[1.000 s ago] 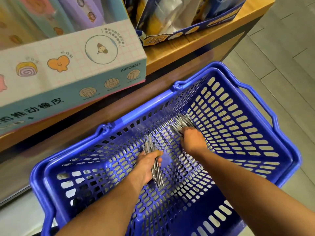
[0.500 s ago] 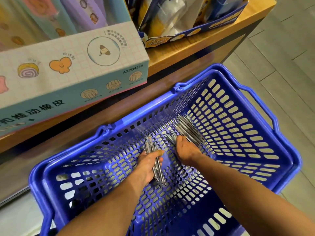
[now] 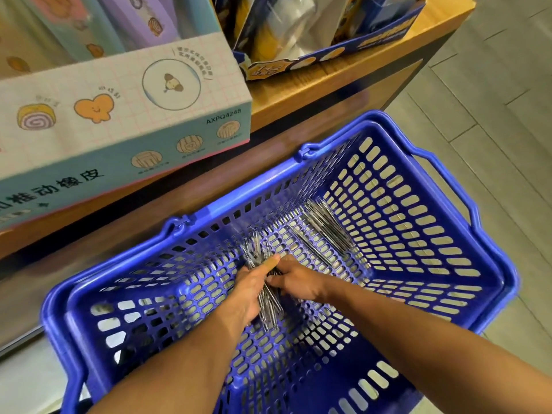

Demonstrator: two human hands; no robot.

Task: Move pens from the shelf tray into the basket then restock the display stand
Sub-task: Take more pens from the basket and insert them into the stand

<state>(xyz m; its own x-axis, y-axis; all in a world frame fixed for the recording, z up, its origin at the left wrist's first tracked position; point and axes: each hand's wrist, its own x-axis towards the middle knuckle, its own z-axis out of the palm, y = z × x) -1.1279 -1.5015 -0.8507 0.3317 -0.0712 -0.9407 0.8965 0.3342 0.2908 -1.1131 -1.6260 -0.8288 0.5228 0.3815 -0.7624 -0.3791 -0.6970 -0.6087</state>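
On the far left a pastel carton [image 3: 119, 121] sits on the wooden shelf [image 3: 337, 85], printed with cartoon pastries, a swirl roll and a pale grid; its front face is teal with dark lettering. It overhangs the shelf edge a little, above the basket's near-left corner. Behind it stand tall lilac and teal packs [image 3: 98, 22], blurred. To the right on the same shelf is a navy display tray [image 3: 328, 52] with glossy wrapped goods; what they are I cannot tell.

Below, hard against the shelf's dark base, stands the basket [image 3: 442, 294], blue plastic, its walls and floor pierced with rows of oval slots, a loop handle folded down along each long rim. Grey floor tiles [image 3: 493, 100] show through the slots and run off to the right.

Both bare forearms reach down inside it. The left hand [image 3: 248, 291] is wrapped round a bundle of pens [image 3: 263, 279], slim and clear with dark cores, thumb laid along them, tips pointing toward the shelf. The right hand [image 3: 298, 282] meets it at the same bundle, fingers curled in against the pens; whether it truly grips them is hidden. Further right a loose sheaf [image 3: 325, 228] of the same pens lies flat on the basket floor, fanned slightly, apart from both hands.
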